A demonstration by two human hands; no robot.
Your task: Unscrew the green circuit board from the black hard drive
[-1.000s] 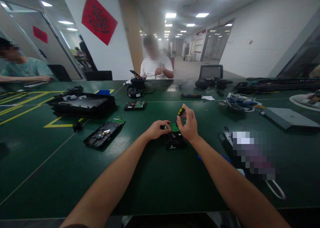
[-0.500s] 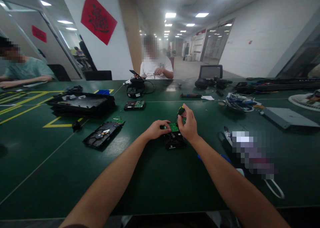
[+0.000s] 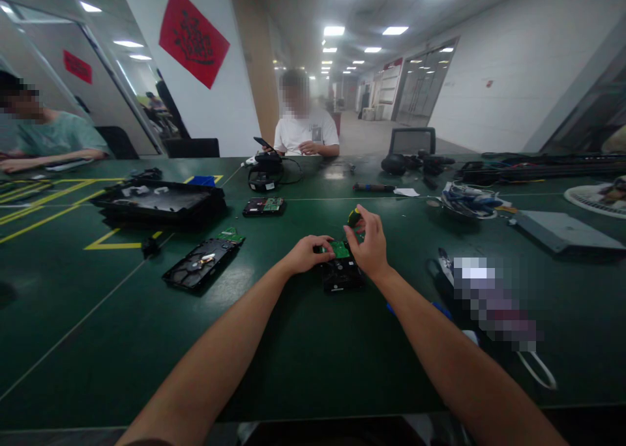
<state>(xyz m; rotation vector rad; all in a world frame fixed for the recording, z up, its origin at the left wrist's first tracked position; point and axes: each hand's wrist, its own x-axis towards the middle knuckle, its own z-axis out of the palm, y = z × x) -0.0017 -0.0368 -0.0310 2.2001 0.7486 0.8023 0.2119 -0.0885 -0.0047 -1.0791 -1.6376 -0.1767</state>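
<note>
A hard drive (image 3: 341, 278) with a black body and a green circuit board (image 3: 341, 250) lies on the table in front of me. My left hand (image 3: 310, 253) is closed on its left edge, thumb and fingers against the board side. In my right hand (image 3: 369, 240) is a screwdriver (image 3: 353, 218) with a yellow-green and black handle, pinched between thumb and fingers above the drive's far right part. The right hand hides that part of the drive, and the screwdriver's tip cannot be made out.
To the left lie an opened hard drive (image 3: 203, 263) and stacked black trays (image 3: 159, 205). Farther back is another drive (image 3: 263, 206). A grey metal box (image 3: 567, 231) and a blurred pouch-like item (image 3: 496, 299) lie right. A person (image 3: 307, 133) sits opposite.
My right fingers have shifted slightly around the screwdriver handle. The left hand and the hard drive stay in place. The person opposite has lowered a hand a little.
</note>
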